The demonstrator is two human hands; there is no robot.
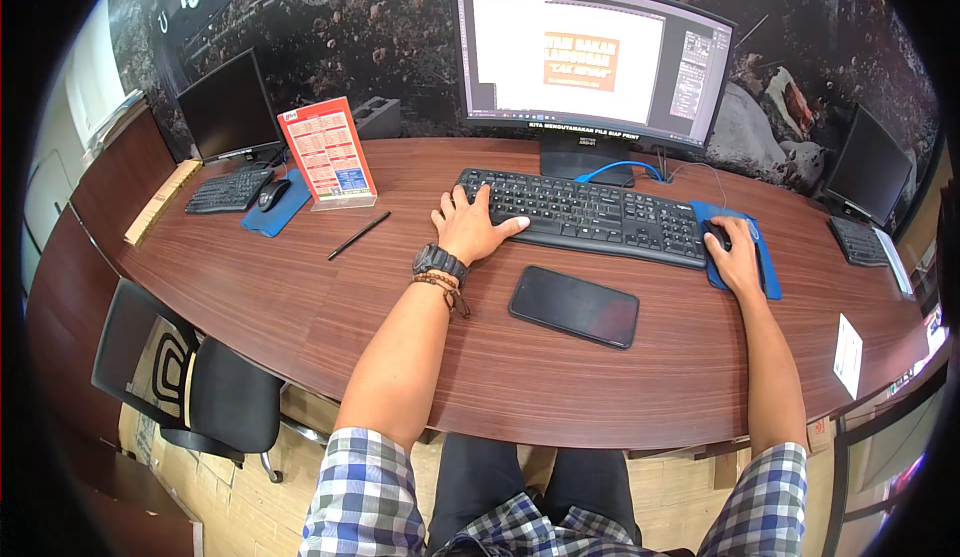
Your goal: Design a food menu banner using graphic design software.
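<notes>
My left hand rests with fingers spread on the left end of a black keyboard, its thumb near the lower row of keys. A black watch and a beaded bracelet circle that wrist. At the keyboard's right end my right hand is curled over a dark computer mouse, which it partly hides. Under the mouse lies a blue mouse pad. Beyond the keyboard stands a curved monitor, lit, with an orange design on a white page. A black smartphone lies face up between my forearms.
A black pen and a red-and-white price stand are left of my left hand. Farther left sit a dark monitor, a keyboard and a mouse. At right are another monitor and a white card. An office chair stands lower left.
</notes>
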